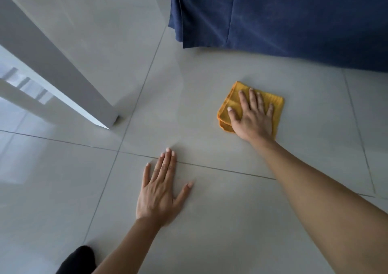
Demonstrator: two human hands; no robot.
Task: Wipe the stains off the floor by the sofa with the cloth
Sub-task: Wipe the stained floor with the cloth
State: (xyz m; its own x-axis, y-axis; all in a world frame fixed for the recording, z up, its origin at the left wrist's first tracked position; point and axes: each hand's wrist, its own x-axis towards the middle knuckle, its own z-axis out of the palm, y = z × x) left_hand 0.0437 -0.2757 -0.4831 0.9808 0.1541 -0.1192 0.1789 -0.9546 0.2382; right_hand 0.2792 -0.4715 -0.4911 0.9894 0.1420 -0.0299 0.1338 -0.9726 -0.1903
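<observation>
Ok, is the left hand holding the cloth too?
No, the left hand lies flat on the bare floor, apart from the yellow cloth, which only the right hand presses.

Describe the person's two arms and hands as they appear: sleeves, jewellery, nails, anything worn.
Both forearms are bare as far as the frame shows, with no sleeve in view. The left hand and right hand wear no gloves, rings, watch or bracelet. The fingernails are short and look unpainted.
</observation>
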